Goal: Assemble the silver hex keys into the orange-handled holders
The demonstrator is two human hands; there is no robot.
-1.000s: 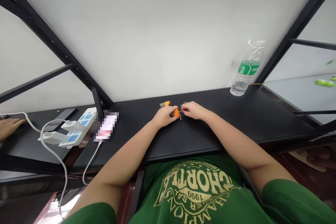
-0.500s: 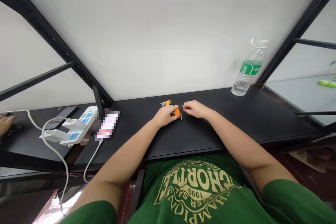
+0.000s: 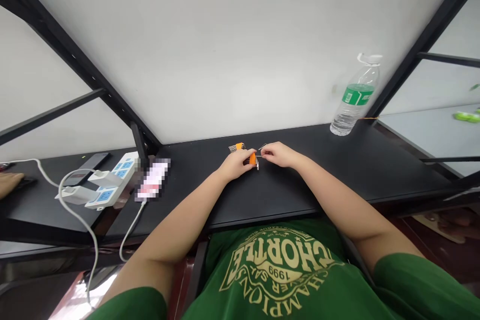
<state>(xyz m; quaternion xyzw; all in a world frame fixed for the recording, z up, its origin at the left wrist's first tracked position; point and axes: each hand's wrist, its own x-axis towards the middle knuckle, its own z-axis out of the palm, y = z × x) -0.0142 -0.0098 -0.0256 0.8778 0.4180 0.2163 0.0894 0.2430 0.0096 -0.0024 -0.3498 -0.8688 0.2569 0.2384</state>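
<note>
Both my hands meet at the middle of a black desk (image 3: 300, 180). My left hand (image 3: 235, 165) is closed round a small orange holder (image 3: 253, 159) with thin metal pieces sticking out of it. My right hand (image 3: 276, 154) pinches a thin metal piece (image 3: 261, 148) right beside that holder. A second orange holder (image 3: 236, 147) with metal pieces lies on the desk just behind my left hand.
A clear water bottle (image 3: 354, 96) with a green label stands at the back right by a black frame post. At the left lie a white power strip (image 3: 108, 183) with plugs and cables, a phone (image 3: 153, 185), and another person's hand (image 3: 9, 181) at the edge.
My hands have barely moved and keep working at the orange holder. The other person's hand at the far left has drawn back toward the edge.
</note>
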